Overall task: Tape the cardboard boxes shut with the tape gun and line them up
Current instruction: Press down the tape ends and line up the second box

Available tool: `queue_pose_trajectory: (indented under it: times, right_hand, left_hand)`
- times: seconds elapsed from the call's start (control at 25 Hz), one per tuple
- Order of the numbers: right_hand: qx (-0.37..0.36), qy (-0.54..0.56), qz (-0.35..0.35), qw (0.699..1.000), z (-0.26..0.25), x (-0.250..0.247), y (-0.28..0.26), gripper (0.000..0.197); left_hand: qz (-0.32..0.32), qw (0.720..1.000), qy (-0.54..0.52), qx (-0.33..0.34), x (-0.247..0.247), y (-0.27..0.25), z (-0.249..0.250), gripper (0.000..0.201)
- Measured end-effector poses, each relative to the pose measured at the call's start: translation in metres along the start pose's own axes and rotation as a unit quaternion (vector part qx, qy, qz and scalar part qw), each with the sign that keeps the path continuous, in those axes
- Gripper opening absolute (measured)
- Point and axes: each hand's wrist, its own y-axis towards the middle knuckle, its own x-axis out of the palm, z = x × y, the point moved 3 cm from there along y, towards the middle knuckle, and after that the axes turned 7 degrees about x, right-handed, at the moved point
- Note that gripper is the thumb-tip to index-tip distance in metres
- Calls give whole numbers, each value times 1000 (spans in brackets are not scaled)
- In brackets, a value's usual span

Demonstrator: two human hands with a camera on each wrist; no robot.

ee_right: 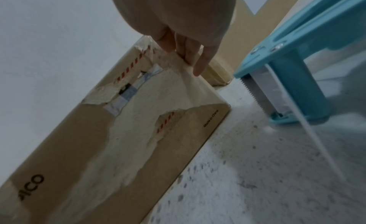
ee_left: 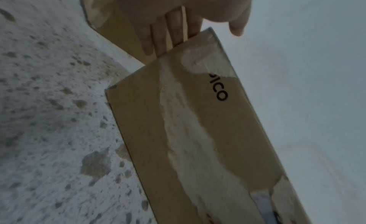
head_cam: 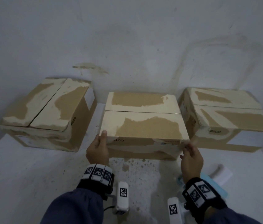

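Note:
Three worn cardboard boxes with closed flaps stand on a white table by the wall: a left box (head_cam: 46,113), a middle box (head_cam: 143,125) and a right box (head_cam: 229,117). My left hand (head_cam: 97,146) is at the middle box's near left corner, thumb on top; its fingers (ee_left: 164,39) lie straight along the box's (ee_left: 198,133) left side. My right hand (head_cam: 190,154) touches the near right corner, with straight fingers (ee_right: 200,62) on the edge of the box (ee_right: 128,141). A light blue tape gun (ee_right: 297,62) lies on the table right of my right wrist, partly hidden (head_cam: 207,177).
The table (head_cam: 30,167) is white with brown stains in front of the middle box. A grey-white wall rises right behind the boxes. Narrow gaps separate the boxes; the left box is turned at an angle. The table's left front part holds nothing.

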Motion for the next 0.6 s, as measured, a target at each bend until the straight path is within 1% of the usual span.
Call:
queue_pose_trajectory:
  times: [0.12, 0.24, 0.32, 0.44, 0.6]
  right_hand:
    - [-55, -96, -4, 994, -3, -2, -6, 34]
    - [-63, -127, -24, 990, -3, -4, 2, 33]
    - [-52, -120, -35, 991, 0, -1, 6, 32]
    - [-42, -114, -24, 992, 2, -3, 8, 30]
    - [-12, -61, -63, 996, -6, -15, 15, 29]
  left_hand:
    - [-33, 998, 46, 25, 5, -5, -5, 53]
    - [-65, 995, 52, 55, 3, -4, -18, 49]
    - [-82, 994, 37, 55, 0, -2, -25, 47]
    - [-90, 995, 17, 32, 0, 3, -32, 44]
    - [-77, 996, 40, 35, -4, 11, -36, 43]
